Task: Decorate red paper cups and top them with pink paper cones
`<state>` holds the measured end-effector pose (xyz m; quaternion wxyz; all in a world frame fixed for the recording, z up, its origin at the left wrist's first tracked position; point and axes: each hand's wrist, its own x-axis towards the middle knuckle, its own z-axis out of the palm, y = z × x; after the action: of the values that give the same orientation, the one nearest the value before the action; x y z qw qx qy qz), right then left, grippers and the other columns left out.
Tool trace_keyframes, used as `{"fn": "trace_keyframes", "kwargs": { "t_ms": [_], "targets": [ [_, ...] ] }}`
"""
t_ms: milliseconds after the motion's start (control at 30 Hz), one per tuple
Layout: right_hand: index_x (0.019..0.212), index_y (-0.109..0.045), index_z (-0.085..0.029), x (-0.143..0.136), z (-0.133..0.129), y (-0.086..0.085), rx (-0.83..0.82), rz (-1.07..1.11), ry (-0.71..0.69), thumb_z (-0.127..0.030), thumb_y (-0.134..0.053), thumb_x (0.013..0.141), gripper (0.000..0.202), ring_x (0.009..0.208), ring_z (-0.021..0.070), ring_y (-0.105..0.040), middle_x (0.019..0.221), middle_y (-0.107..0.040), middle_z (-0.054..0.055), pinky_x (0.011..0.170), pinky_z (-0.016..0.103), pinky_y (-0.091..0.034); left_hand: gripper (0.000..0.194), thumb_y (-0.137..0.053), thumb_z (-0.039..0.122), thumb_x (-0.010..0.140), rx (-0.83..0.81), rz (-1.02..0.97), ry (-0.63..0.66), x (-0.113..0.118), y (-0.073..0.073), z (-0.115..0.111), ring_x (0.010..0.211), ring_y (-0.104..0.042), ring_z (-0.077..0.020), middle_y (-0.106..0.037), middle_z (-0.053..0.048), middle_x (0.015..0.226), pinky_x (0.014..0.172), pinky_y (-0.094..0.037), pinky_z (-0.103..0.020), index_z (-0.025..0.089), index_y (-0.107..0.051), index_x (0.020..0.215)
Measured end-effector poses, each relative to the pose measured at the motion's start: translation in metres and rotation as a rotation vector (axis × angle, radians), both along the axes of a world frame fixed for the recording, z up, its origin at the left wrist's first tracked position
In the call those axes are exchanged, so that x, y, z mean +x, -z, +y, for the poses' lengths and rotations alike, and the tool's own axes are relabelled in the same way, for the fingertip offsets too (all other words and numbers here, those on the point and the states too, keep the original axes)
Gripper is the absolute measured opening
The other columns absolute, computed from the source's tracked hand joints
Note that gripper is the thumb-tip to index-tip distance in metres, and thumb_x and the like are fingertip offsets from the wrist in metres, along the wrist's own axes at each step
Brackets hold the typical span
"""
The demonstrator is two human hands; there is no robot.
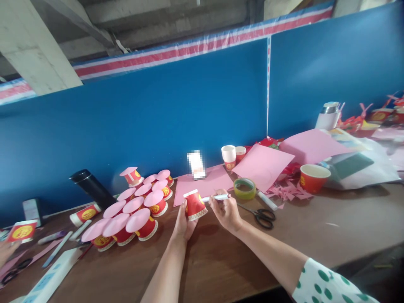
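My left hand (184, 221) is wrapped round a red paper cup (194, 205), held tilted over the table with its white rim band, marked with a zigzag line, toward me. In my right hand (227, 212) is a white marker pen (217, 197), pinched between the fingers. The pen's tip end is close to the cup's right side; whether it touches I cannot tell. To the left stand several upside-down red cups (147, 225) topped with pink paper discs (139, 219). Black-handled scissors (264, 218) and a roll of yellow-green tape (244, 189) lie right of my right hand.
Pink paper sheets (265, 166), pink scraps (288, 192), a red cup (314, 179) and stacked cups (228, 158) spread across the right. A black bottle (93, 189) leans at back left. Another person's hand (8, 252) is by a cup (22, 231) at far left. A blue partition (173, 113) stands behind.
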<state>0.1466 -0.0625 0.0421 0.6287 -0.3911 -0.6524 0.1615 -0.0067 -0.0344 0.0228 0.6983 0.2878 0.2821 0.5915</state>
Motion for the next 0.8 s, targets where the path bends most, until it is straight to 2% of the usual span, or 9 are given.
{"fn": "trace_keyframes", "kwargs": {
  "t_ms": [200,300,467,633,800],
  "targets": [
    [0.077,-0.05,-0.018,-0.0019,-0.0011,0.0023,-0.01,-0.012,-0.016,-0.024,-0.046,0.087,0.012,0.054,0.0107,-0.058,0.065,-0.058,0.001,0.051,0.019,-0.047,0.036,-0.058,0.04,0.077,0.0,-0.018,-0.001,-0.0005,0.0022,0.0017,0.085,-0.062,-0.0208,-0.066,-0.009,0.096,0.082,-0.049,-0.039,0.015,-0.059,0.103],
    [0.08,-0.053,-0.018,-0.002,-0.0003,0.0037,0.019,-0.029,-0.006,-0.023,-0.047,0.086,0.01,0.058,0.0117,-0.058,0.069,-0.059,0.002,0.056,0.021,-0.048,0.032,-0.058,0.037,0.077,-0.012,-0.042,-0.026,0.0006,0.0021,0.002,0.084,-0.062,-0.0193,-0.067,-0.007,0.095,0.081,-0.049,-0.037,0.016,-0.06,0.102],
    [0.093,-0.057,-0.017,-0.0015,0.0001,0.0034,0.052,-0.027,-0.037,-0.021,-0.048,0.085,0.013,0.071,0.0144,-0.06,0.083,-0.063,0.006,0.068,0.025,-0.049,0.03,-0.058,0.035,0.078,-0.027,-0.032,-0.023,0.0021,0.0003,0.0014,0.087,-0.062,-0.0185,-0.067,-0.007,0.097,0.085,-0.048,-0.035,0.016,-0.061,0.101],
    [0.093,-0.06,-0.018,-0.002,-0.0002,0.0019,0.073,-0.044,-0.049,-0.02,-0.048,0.086,0.015,0.071,0.0145,-0.059,0.082,-0.062,0.005,0.068,0.025,-0.048,0.032,-0.059,0.034,0.078,-0.049,0.0,-0.004,0.0015,0.0009,0.0019,0.091,-0.062,-0.0191,-0.067,-0.009,0.101,0.091,-0.044,-0.035,0.014,-0.061,0.102],
    [0.092,-0.06,-0.017,-0.0015,-0.0006,0.0021,0.075,-0.042,-0.041,-0.02,-0.048,0.086,0.014,0.068,0.0137,-0.059,0.081,-0.063,0.005,0.066,0.023,-0.048,0.033,-0.059,0.037,0.078,-0.018,0.003,-0.005,-0.0011,0.0086,0.0063,0.089,-0.062,-0.0184,-0.067,-0.008,0.099,0.091,-0.044,-0.035,0.014,-0.062,0.101]
  ]
}}
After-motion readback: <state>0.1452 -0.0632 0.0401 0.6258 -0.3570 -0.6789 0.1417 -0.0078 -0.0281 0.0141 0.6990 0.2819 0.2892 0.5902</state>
